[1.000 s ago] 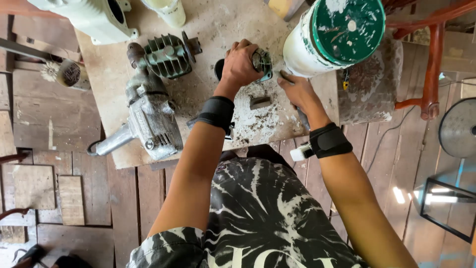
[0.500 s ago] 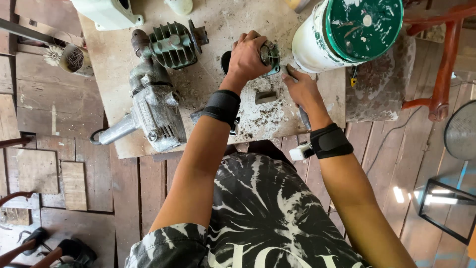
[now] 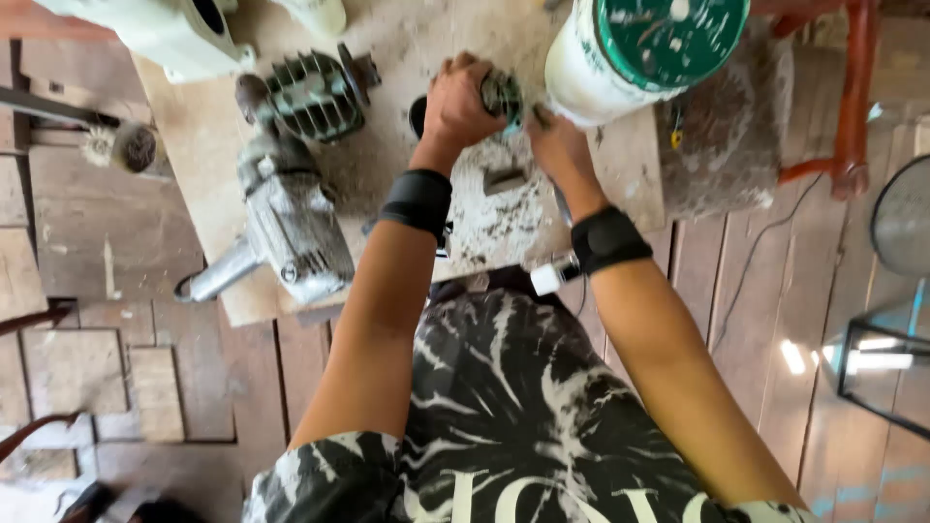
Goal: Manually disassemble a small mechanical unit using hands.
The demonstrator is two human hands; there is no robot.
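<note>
Here left hand point(image 3: 455, 102) grip wraps a small green part point(image 3: 502, 94) on the desk point(image 3: 387, 174); right hand point(image 3: 557, 145) at 3 o'clock, grip pinching its edge.

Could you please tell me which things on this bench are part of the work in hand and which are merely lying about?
In hand: left hand, right hand, small dark-green part.
Lying about: finned cylinder, grey motor casing, white bucket, wire brush.

The single head-worn camera looked steeply down from close above onto the wooden workbench point(image 3: 387, 184) and the person's forearms.
</note>
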